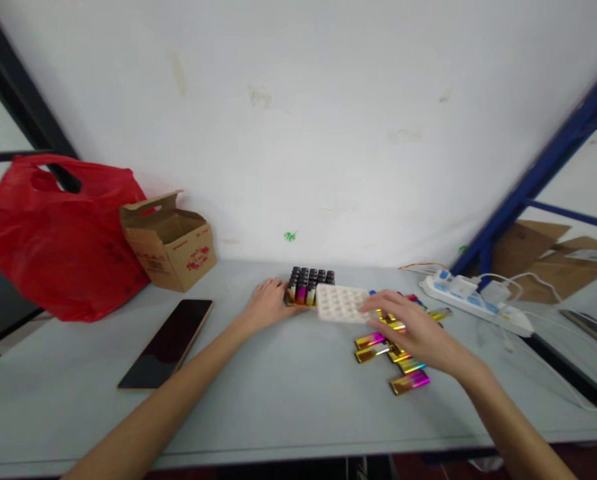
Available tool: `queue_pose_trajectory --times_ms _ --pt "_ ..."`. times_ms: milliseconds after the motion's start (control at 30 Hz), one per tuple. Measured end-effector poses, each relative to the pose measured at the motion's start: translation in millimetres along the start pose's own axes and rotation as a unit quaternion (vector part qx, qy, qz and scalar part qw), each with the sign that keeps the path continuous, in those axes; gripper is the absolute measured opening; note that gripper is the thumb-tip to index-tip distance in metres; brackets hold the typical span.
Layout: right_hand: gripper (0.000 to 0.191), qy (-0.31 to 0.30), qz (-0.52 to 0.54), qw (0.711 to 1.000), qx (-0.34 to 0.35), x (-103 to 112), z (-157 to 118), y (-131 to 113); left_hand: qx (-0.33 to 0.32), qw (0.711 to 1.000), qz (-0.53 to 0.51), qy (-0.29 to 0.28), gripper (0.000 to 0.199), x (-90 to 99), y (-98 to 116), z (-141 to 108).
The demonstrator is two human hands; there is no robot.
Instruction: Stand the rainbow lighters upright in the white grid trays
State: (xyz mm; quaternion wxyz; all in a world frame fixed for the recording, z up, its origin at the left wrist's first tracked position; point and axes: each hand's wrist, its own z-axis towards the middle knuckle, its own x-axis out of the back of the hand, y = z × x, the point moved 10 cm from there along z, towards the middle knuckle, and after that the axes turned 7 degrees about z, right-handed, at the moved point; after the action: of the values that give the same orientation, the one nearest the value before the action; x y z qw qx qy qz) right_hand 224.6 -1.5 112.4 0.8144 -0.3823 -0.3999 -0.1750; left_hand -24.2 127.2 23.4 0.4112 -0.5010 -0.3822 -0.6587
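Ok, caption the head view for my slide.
Left hand at upright lighters, right hand holding a white tray; phone and red bag at left.

Room between forearms (193, 380); lighters (409, 382) seemingly block right.

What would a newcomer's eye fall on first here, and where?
The bulging red bag at the picture's far left comes first. Next, near the centre, the left hand is against a block of upright, black-topped lighters, while the right hand holds a white gridded tray beside scattered shiny lighters.
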Motion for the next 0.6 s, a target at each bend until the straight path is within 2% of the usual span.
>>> queue_pose_trajectory --times_ms 67,167,267,367,467,533,600 --pt "0.022 -0.035 -0.013 0.999 0.017 -30 -5 -13 0.003 1.000 0.002 0.000 0.073 -1.2 4 13" --pt "0.023 -0.091 -0.046 0.995 0.011 -77 4 -9 0.007 1.000 0.004 0.002 0.073 -1.7 14 30" --pt "0.023 -0.101 -0.043 0.994 -0.005 -95 19 2 0.012 1.000 0.004 0.003 0.075 -2.3 22 40" --pt "0.024 -0.111 -0.027 0.993 -0.010 -91 26 7 0.014 1.000 -0.001 0.008 0.076 -3.7 26 42" --pt "0.026 -0.098 0.019 0.995 -0.007 -69 27 15 0.017 1.000 -0.013 0.013 0.074 -4.9 25 40" --pt "0.026 -0.049 0.023 0.998 -0.029 -44 28 36 0.016 0.999 -0.027 0.009 0.073 -5.0 22 38" --pt "0.030 -0.002 -0.032 0.997 -0.071 -20 29 69 0.012 0.999 -0.044 0.001 0.073 -2.7 19 31"
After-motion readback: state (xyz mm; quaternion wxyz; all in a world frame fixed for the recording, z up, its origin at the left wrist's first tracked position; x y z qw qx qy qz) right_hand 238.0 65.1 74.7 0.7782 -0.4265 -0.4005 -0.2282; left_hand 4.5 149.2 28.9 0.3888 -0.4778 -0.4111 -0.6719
